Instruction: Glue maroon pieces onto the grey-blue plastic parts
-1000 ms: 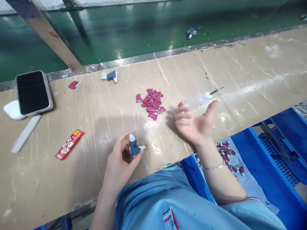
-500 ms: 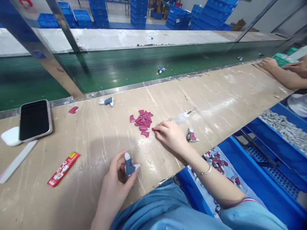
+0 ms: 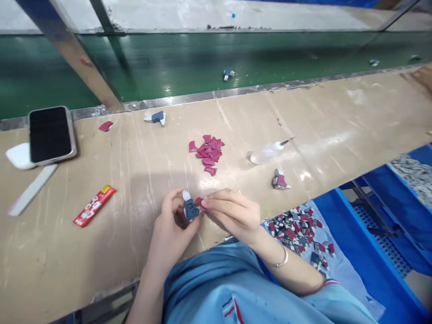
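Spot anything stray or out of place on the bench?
One red piece lies alone near the phone, far from the red pile. A glue bottle lies on its side. A snack wrapper sits among the parts. Both hands hold a blue part.

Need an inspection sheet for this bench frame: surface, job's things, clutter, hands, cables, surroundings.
Surface: beige workbench, scratched and smeared with white streaks.
Job's things: blue-grey and white part in the left hand; small red piece at its side; pile of red pieces beyond; finished part to the right.
Clutter: phone, red packet, white strip, clear dropper bottle lying down, spare part, stray red piece.
Hands: left hand grips the part; right hand pinches the red piece against it.
Cables: nothing seen.
Surroundings: green conveyor belt behind; blue bin of parts at right.
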`<state>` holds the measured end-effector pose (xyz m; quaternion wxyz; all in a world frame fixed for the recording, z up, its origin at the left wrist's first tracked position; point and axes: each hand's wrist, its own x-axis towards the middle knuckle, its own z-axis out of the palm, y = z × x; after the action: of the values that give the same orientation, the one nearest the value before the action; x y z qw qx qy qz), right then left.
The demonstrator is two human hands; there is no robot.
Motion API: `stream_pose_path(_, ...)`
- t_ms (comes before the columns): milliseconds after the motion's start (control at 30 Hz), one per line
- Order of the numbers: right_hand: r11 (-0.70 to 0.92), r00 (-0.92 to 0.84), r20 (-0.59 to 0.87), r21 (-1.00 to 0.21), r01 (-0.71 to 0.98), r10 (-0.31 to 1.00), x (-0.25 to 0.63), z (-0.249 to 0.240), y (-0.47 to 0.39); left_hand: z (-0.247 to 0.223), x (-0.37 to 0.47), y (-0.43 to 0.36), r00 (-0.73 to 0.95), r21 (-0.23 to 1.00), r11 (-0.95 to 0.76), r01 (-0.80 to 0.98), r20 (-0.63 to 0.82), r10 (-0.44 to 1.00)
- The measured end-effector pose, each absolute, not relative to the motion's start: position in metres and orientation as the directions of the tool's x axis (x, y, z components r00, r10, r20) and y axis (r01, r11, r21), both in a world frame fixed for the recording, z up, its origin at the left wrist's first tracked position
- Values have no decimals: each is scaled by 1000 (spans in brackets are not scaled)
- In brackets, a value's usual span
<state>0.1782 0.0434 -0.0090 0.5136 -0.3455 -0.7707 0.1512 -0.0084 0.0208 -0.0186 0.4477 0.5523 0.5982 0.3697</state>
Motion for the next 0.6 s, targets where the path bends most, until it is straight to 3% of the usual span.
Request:
stream_pose_path(167,713,-328,638,-566,414,697,181,-16,34,-13,-10,24,32,939,140,316,-158,987)
stream_pose_path(367,774,-375,678,-537,335,632,174,-22,36,-7,-9,24,31,941,139,308,-156,987)
stream_pose_path(600,696,-354,603,-661,280,715,172,-25,41,-10,-9,24,20,943,168,287,-181,983)
